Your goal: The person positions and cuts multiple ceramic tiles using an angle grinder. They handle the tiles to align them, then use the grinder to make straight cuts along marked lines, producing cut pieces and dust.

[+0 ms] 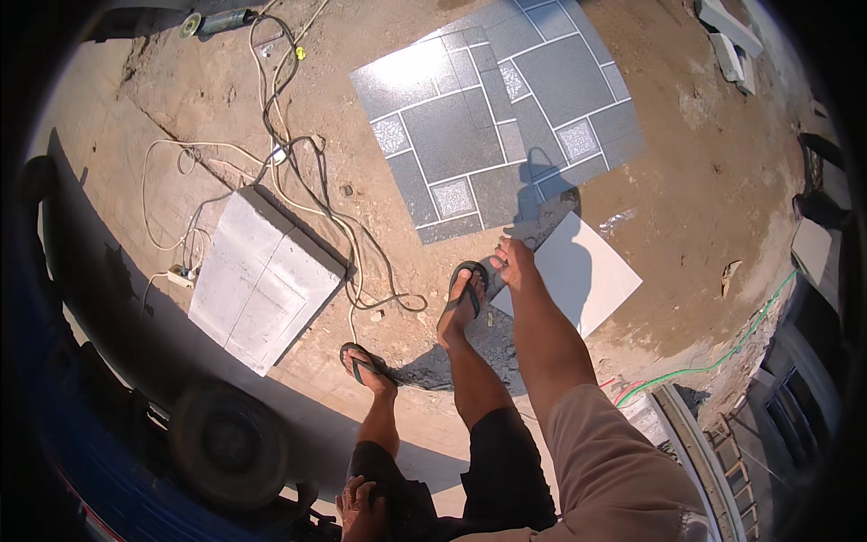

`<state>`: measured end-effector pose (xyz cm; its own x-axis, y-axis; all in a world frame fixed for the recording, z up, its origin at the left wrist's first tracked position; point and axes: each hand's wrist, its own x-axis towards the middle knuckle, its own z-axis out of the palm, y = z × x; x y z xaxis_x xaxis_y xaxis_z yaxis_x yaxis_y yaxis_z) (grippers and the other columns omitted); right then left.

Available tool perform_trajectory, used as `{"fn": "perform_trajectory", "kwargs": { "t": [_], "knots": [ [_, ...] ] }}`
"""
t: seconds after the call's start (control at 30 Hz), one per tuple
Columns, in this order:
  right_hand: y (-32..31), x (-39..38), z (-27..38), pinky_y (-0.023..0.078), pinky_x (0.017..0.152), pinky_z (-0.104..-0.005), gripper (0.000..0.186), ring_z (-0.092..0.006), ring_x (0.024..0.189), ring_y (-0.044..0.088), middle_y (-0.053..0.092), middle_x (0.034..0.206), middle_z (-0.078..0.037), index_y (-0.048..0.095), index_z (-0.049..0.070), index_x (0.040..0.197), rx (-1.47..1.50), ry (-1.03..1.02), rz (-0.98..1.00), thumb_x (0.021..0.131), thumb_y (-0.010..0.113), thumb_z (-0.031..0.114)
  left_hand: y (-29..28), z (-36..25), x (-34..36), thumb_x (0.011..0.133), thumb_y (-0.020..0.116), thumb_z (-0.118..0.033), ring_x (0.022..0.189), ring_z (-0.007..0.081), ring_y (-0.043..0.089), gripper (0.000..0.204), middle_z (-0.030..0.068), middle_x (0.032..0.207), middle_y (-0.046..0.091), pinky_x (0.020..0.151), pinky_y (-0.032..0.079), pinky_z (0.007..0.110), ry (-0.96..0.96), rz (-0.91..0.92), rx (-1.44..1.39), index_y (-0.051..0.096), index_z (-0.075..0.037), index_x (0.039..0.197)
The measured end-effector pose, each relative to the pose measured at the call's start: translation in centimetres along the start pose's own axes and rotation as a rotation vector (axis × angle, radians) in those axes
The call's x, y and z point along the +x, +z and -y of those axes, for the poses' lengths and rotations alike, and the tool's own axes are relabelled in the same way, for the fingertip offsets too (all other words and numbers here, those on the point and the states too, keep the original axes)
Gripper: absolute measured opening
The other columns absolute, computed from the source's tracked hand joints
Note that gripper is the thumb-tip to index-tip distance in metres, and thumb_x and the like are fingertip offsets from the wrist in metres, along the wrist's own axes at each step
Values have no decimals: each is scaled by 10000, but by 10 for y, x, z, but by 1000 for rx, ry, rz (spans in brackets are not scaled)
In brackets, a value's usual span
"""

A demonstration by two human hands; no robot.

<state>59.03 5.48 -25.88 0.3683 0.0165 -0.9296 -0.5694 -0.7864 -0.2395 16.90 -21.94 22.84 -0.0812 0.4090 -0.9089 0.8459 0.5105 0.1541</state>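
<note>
Right hand (512, 256) pinches the smooth white square tile's (587, 271) corner; left hand (358, 506) rests loosely curled on dark shorts (506, 470).

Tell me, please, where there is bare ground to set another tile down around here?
Bare dirt lies right of the grey patterned tiles and beyond the white tile that the right hand touches. It is crowded left: tangled cables run beside the pale slab. The left hand rests by the knee.
</note>
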Motion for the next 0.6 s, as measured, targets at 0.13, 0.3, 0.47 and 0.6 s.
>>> {"fn": "perform_trajectory", "kwargs": {
  "t": [0.13, 0.3, 0.47, 0.6],
  "knots": [
    [30, 50, -13, 560, 1020, -546, 388, -306, 1158, 649, 652, 1234, -116, 668, 45, 1347, 151, 1, -30, 1007, 772, 201, 15, 37, -1, 1022, 708, -163, 1350, 498, 527, 319, 211, 1467, 560, 1148, 438, 633, 39, -99, -83, 625, -134, 1329],
    [59, 61, -15, 537, 1056, -550, 214, -279, 998, 603, 641, 1113, -73, 707, 66, 1180, 228, -16, 31, 1017, 774, 187, 26, 53, -7, 1026, 698, -178, 1309, 488, 541, 281, 220, 1420, 579, 1105, 453, 630, 1, -98, -52, 630, -131, 1295],
    [53, 40, -11, 513, 1064, -587, 190, -315, 1114, 643, 673, 1176, -94, 715, 95, 1207, 301, 19, 104, 1029, 763, 143, 39, 67, -21, 1022, 705, -196, 1289, 486, 549, 260, 220, 1410, 591, 1090, 444, 629, -54, -89, -144, 655, -129, 1268],
    [43, 44, -19, 498, 1083, -630, 177, -328, 1178, 665, 700, 1217, -81, 718, 95, 1215, 406, 22, 195, 1044, 756, 123, 18, 42, -21, 1009, 719, -169, 1267, 477, 563, 239, 204, 1378, 622, 1082, 453, 613, -24, -165, -136, 677, -131, 1242]
  ]
}}
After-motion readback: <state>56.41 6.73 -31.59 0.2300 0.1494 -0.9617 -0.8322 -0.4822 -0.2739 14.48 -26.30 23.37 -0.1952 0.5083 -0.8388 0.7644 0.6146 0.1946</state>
